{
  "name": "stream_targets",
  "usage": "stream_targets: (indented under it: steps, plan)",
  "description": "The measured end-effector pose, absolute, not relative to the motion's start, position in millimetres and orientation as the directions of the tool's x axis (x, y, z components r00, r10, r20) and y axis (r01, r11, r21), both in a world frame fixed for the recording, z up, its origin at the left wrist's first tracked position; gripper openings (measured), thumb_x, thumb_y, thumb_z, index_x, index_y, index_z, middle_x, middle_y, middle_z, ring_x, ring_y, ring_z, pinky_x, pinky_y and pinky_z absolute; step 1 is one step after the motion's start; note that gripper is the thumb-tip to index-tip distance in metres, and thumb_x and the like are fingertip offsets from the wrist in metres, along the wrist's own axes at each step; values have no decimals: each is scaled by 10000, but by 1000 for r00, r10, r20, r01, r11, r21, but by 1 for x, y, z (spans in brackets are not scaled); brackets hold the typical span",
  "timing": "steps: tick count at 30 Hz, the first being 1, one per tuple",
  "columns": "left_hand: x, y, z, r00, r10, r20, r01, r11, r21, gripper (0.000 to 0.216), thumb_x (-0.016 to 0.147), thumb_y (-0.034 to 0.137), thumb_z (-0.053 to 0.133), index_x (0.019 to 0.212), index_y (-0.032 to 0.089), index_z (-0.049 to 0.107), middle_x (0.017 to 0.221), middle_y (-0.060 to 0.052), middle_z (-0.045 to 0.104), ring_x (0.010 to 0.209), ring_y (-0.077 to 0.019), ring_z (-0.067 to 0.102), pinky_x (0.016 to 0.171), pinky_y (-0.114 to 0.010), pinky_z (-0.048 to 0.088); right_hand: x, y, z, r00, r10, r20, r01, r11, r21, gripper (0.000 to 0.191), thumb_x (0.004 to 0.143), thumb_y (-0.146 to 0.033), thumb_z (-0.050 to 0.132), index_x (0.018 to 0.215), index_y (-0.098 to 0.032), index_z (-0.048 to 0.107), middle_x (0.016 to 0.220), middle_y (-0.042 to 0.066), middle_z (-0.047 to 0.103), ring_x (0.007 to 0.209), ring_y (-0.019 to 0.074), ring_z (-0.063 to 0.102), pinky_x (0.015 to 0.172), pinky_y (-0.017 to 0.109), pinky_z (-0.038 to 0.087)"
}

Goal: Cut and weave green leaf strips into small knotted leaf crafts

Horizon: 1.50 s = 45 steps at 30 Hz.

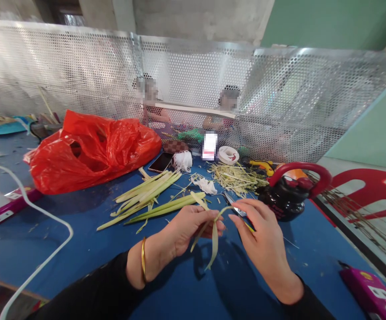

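Observation:
My left hand [181,229], with a gold bangle at the wrist, pinches a pale green leaf strip [214,242] that is bent or knotted at the fingertips, its ends hanging down. My right hand [264,238] has thumb and forefinger closed around the strip's other end, which arches across between the hands. Partly behind the right hand lie scissors [237,209] with metal blades. Just beyond my left hand, long green leaves [169,206] rest on the blue table, beside a larger pile of pale leaves [146,191].
A red plastic bag [93,151] fills the left back. Shredded trimmings [237,178], a tape roll [228,154], white yarn [182,161] and a phone [161,162] lie ahead. A black jug [284,198] stands right. A white cable [46,215] crosses left. People sit behind the perforated screen [193,66].

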State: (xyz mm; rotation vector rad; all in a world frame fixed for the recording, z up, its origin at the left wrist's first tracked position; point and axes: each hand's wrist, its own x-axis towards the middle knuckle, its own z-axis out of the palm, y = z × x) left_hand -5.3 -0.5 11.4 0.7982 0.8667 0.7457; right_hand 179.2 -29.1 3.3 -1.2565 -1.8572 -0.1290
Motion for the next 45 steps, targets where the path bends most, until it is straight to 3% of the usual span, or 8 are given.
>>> stream_targets:
  steps: [3, 5, 10, 13, 16, 26, 35, 45]
  plan:
    - [-3, 1, 10, 373, 876, -306, -404, 450, 796, 270, 703, 362, 762, 794, 112, 718, 765, -81, 728, 681, -135, 649, 709, -240, 487, 171, -41, 1, -114, 634, 765, 747, 562, -355, 147, 886, -229, 575, 987, -208, 680, 860, 79, 651, 819, 225, 602, 772, 355, 459]
    - [-1, 0, 10, 356, 897, -263, -450, 412, 792, 278, 711, 355, 764, 844, 115, 721, 816, -85, 733, 721, -131, 645, 728, -224, 477, 162, -49, -3, -208, 732, 648, 666, 591, -454, 126, 900, -216, 557, 931, -213, 678, 792, 54, 658, 719, 190, 603, 695, 303, 465]
    - [6, -11, 7, 356, 912, -201, -486, 365, 794, 313, 696, 349, 778, 919, 138, 713, 907, -76, 729, 729, -116, 615, 677, -204, 453, 143, -49, -19, -126, 937, 327, 648, 327, -688, 202, 858, -335, 612, 972, -184, 682, 676, 28, 651, 567, 177, 571, 535, 266, 418]
    - [12, -16, 2, 387, 902, -191, -472, 372, 799, 306, 685, 354, 782, 875, 126, 711, 919, -90, 723, 712, -123, 604, 654, -219, 445, 140, -43, -25, -73, 965, 252, 612, 243, -753, 228, 858, -360, 587, 749, -175, 664, 572, 11, 601, 506, 155, 513, 484, 249, 365]
    - [15, -16, -2, 404, 895, -187, -475, 381, 793, 306, 687, 358, 782, 856, 114, 709, 903, -104, 723, 775, -147, 619, 695, -225, 443, 140, -41, -25, -64, 970, 236, 565, 230, -792, 355, 887, -364, 526, 580, -186, 544, 510, -3, 540, 477, 133, 458, 465, 239, 331]
    - [7, -10, 2, 355, 903, -242, -447, 391, 804, 325, 746, 399, 722, 924, 129, 698, 869, -89, 735, 729, -154, 645, 720, -270, 469, 141, -53, -10, -275, 900, 338, 548, 436, -714, 334, 932, -263, 438, 605, -196, 438, 584, -28, 455, 544, 113, 410, 520, 223, 324]
    - [4, -6, 7, 339, 923, -183, -307, 293, 906, 312, 740, 402, 725, 925, 151, 731, 929, -74, 720, 656, -106, 559, 576, -216, 399, 143, -52, -12, -187, 935, 300, 583, 351, -732, 337, 948, -301, 423, 627, -204, 452, 541, -37, 428, 517, 119, 410, 507, 237, 318]
    - [6, -9, 7, 307, 937, -168, -209, 239, 948, 160, 688, 322, 763, 703, 163, 754, 944, -58, 696, 725, -112, 550, 626, -210, 377, 143, -52, -14, -325, 886, 329, 617, 463, -636, 311, 936, -233, 421, 627, -203, 426, 619, -14, 480, 554, 119, 423, 531, 246, 311]
